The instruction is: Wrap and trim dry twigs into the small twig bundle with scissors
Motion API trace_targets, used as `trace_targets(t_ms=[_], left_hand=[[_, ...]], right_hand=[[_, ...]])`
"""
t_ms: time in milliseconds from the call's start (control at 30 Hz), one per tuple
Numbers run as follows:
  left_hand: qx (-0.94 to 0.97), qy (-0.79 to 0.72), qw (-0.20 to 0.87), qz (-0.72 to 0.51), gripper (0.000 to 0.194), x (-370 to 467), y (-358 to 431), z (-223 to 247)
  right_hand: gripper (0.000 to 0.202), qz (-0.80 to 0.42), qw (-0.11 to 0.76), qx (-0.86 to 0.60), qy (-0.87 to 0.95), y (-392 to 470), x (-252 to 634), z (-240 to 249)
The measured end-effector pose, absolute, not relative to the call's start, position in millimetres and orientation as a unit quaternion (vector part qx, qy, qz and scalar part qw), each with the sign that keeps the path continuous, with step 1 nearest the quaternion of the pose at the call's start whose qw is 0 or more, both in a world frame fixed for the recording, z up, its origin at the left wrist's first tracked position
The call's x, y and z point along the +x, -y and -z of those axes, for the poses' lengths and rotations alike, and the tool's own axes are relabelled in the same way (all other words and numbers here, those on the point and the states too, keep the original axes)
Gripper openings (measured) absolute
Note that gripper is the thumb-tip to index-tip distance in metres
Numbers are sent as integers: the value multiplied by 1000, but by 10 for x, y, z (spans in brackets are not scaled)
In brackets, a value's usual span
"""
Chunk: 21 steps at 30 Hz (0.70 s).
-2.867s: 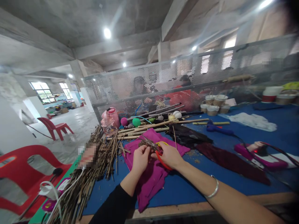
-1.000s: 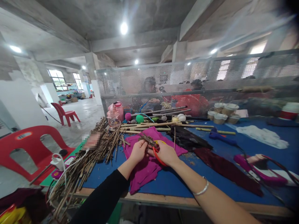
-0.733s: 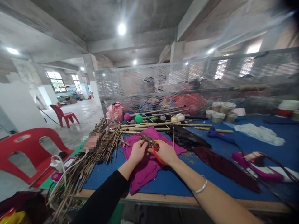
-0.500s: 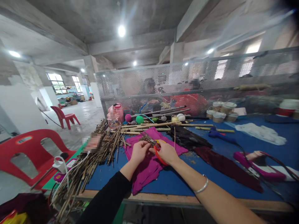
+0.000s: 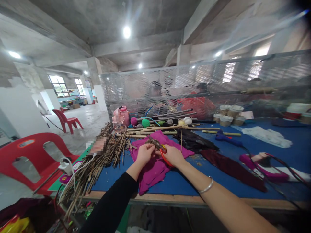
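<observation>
My right hand (image 5: 173, 156) is closed round the red and yellow handles of a pair of scissors (image 5: 165, 158). Close beside it, my left hand (image 5: 145, 154) is closed at a small brown twiggy piece (image 5: 153, 141), which it pinches near the scissor blades. The blades lie along that piece, and their exact opening is too small to make out. Both hands are above a magenta cloth (image 5: 152, 178) spread on the blue table top. A heap of thin dry sticks (image 5: 114, 150) lies left of the cloth.
Bamboo sticks (image 5: 165, 128), coloured balls and a pink jug (image 5: 120, 117) stand along the back. On the right are dark cloths (image 5: 230, 168), a blue tool (image 5: 228, 139), cups (image 5: 226, 120) and a purple power strip (image 5: 267, 171). A red chair (image 5: 41, 161) is at left.
The view has shifted slightly. The scissors have turned a little in my right hand, and the blades now sit closer along the twiggy piece. Both hands keep their hold.
</observation>
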State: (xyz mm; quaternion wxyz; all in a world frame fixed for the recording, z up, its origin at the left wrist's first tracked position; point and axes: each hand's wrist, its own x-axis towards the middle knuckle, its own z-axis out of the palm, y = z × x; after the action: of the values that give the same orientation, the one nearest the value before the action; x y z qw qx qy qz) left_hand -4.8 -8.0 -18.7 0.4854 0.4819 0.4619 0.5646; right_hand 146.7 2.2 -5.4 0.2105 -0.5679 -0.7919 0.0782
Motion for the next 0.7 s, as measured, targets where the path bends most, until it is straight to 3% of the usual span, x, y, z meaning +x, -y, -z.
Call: trace_targets(t_ms=[700], left_hand=[[512, -426, 506, -548, 27, -34, 90, 210]], right_hand=[[50, -98, 275, -525, 799, 16, 1445, 79]])
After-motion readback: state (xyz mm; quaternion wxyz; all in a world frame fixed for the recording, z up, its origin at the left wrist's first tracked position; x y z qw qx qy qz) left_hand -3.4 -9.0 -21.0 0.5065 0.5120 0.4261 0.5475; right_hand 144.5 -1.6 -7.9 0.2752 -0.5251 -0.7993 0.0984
